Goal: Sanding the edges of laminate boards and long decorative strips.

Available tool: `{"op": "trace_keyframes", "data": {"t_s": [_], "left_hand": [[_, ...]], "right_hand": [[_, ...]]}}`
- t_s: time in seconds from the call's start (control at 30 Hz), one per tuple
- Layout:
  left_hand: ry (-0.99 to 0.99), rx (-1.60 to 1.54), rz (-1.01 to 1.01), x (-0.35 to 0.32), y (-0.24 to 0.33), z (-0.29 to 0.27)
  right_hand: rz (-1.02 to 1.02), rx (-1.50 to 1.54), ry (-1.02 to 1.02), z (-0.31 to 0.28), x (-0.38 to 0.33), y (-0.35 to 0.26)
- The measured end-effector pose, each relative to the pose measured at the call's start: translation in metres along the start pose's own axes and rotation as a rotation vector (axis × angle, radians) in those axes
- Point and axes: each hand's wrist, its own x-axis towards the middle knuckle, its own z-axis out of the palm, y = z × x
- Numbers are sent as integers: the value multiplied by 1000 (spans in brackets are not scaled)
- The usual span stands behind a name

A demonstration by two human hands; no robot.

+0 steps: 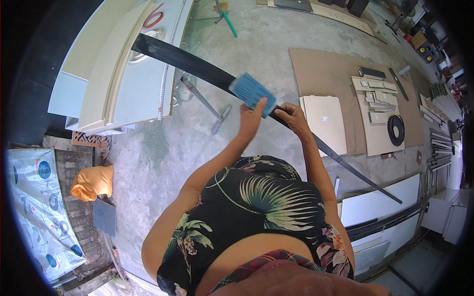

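Note:
A long, thin black strip (192,61) runs slantwise from the pale panels at upper left down to the lower right. My right hand (292,118) grips the strip near its middle. My left hand (251,117) holds a blue sheet of sandpaper (252,92) pressed against the strip just left of the right hand. Both forearms rise from my leaf-printed black shirt.
Pale panels (113,79) with a tape measure (165,69) lie upper left on metal trestle legs (205,101). A brown board (326,74) with offcuts and a black ring (395,129) lies right. White panels (380,202) stand lower right. An orange bag (93,181) sits left.

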Motion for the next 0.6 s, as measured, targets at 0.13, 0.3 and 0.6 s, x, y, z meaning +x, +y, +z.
{"op": "trace_keyframes", "data": {"t_s": [0.13, 0.3, 0.6], "left_hand": [[-104, -200, -47, -7, -10, 17], [-182, -165, 35, -11, -5, 27], [-264, -101, 161, -41, 3, 50]], "right_hand": [[-47, -44, 18, -6, -5, -12], [-158, -111, 12, -19, -15, -42], [-359, -251, -270, -20, -15, -118]]}}
